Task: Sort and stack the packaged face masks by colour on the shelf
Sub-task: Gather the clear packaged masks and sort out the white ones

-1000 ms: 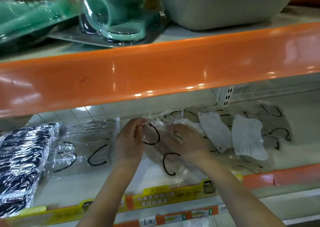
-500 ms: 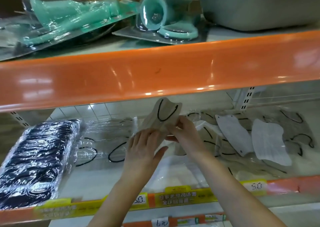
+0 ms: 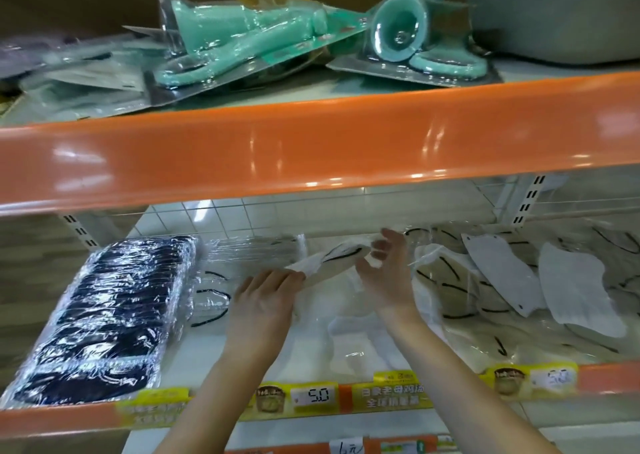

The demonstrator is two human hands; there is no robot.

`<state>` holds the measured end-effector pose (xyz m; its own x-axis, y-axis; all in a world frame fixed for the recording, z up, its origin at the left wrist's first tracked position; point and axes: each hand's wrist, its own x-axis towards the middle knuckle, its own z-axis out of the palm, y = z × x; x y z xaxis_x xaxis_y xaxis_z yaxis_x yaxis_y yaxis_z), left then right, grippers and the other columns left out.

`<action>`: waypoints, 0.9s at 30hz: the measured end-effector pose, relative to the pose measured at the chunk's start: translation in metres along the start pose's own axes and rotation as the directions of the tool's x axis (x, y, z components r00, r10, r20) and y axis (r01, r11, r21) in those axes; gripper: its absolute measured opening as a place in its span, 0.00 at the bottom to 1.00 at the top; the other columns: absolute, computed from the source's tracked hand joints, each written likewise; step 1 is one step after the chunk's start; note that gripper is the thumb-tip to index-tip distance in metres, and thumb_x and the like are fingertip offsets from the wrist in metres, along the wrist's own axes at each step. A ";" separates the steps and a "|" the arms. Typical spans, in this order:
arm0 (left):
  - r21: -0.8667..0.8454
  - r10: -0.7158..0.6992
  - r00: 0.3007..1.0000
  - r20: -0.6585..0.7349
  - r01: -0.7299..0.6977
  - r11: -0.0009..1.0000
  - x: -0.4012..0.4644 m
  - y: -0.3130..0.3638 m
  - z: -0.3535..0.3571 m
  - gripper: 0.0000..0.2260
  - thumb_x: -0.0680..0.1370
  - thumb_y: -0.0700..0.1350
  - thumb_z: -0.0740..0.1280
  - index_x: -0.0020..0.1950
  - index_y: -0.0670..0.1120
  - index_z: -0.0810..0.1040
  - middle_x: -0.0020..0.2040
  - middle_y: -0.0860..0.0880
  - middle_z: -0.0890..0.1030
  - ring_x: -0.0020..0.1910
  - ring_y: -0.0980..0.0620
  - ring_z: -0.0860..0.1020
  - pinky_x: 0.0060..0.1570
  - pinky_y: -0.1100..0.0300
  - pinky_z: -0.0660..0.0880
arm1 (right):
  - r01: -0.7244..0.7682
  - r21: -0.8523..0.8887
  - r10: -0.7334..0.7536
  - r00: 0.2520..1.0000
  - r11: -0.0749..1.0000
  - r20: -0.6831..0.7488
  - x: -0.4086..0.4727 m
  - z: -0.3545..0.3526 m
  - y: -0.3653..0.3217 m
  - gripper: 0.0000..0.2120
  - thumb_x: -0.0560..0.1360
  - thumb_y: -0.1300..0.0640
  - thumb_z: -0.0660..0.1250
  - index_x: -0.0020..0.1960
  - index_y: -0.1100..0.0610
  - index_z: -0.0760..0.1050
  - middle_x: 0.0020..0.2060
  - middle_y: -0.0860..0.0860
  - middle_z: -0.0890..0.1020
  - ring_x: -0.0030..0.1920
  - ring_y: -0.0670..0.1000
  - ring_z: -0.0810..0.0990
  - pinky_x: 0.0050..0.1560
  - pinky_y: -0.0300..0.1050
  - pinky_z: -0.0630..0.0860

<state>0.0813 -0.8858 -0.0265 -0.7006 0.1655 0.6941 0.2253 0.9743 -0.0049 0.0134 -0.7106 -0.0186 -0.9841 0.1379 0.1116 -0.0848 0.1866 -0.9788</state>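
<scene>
A packaged beige mask with a black ear loop (image 3: 334, 259) lies almost flat in the air above the lower shelf (image 3: 602, 379). My left hand (image 3: 263, 303) holds its near left end. My right hand (image 3: 388, 273) pinches its far right end with curled fingers. A wrapped stack of dark navy masks (image 3: 104, 315) sits at the shelf's left. Beside it lie clear packets of pale masks with black loops (image 3: 239, 263). To the right spreads a loose pile of packets, with a grey-white mask (image 3: 502, 280) and a white mask (image 3: 575, 298) on top.
The orange lip of the upper shelf (image 3: 311, 142) hangs low over the work space. Teal blister-packed goods (image 3: 242, 34) and a grey tub (image 3: 554, 14) stand on it. Yellow price labels (image 3: 311, 396) line the lower shelf's front edge.
Both hands took one beige mask packet from the pile, lifted it upright, and now have tipped it flat and lowered it leftward. The camera view shifted left.
</scene>
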 end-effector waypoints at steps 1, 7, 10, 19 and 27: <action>0.001 0.001 1.000 -0.005 -0.001 1.000 -0.002 -0.007 -0.002 0.08 0.68 0.36 0.67 0.44 0.44 0.83 0.41 0.49 0.83 0.40 0.45 0.81 0.34 0.55 0.73 | 0.112 -0.101 -0.114 0.993 0.989 -0.019 0.000 0.001 0.000 0.21 0.74 0.63 0.67 0.66 0.57 0.68 0.53 0.50 0.73 0.54 0.49 0.74 0.54 0.42 0.71; 0.003 -0.032 0.999 -0.015 0.032 0.999 -0.018 -0.047 -0.017 0.09 0.73 0.40 0.62 0.45 0.44 0.83 0.42 0.48 0.83 0.42 0.45 0.80 0.36 0.55 0.75 | 0.438 -0.350 -0.192 0.808 0.828 0.557 -0.019 0.023 -0.001 0.12 0.77 0.51 0.67 0.56 0.56 0.80 0.53 0.51 0.79 0.55 0.50 0.76 0.54 0.40 0.69; 0.006 -0.017 1.000 -0.019 0.017 1.000 -0.026 -0.064 -0.019 0.09 0.74 0.39 0.62 0.45 0.43 0.82 0.43 0.48 0.83 0.42 0.44 0.80 0.37 0.55 0.75 | 0.581 -0.468 -0.178 0.733 0.666 0.657 -0.031 0.039 0.008 0.14 0.79 0.50 0.63 0.62 0.52 0.76 0.56 0.48 0.76 0.56 0.51 0.74 0.52 0.42 0.66; -0.035 -0.075 0.997 0.017 0.075 0.997 -0.071 -0.092 0.001 0.12 0.69 0.36 0.60 0.42 0.43 0.83 0.43 0.49 0.82 0.43 0.45 0.80 0.38 0.55 0.77 | 0.649 -0.464 -0.313 0.727 0.603 0.611 -0.055 0.071 0.044 0.14 0.78 0.55 0.58 0.55 0.53 0.81 0.49 0.49 0.81 0.49 0.55 0.77 0.49 0.50 0.73; 0.074 -0.230 0.936 0.267 0.218 0.973 -0.098 -0.071 0.006 0.14 0.71 0.47 0.57 0.47 0.48 0.82 0.45 0.49 0.81 0.43 0.44 0.80 0.36 0.52 0.75 | 0.657 -0.511 -0.418 0.750 0.554 0.513 -0.066 0.088 0.058 0.14 0.66 0.59 0.68 0.48 0.46 0.83 0.44 0.41 0.82 0.45 0.50 0.78 0.49 0.40 0.67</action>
<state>0.1298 -0.9702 -0.0980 -0.8884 -0.0281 0.4582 0.0166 0.9955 0.0934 0.0594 -0.7942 -0.0979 -0.7827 -0.4731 0.4043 -0.6144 0.6911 -0.3807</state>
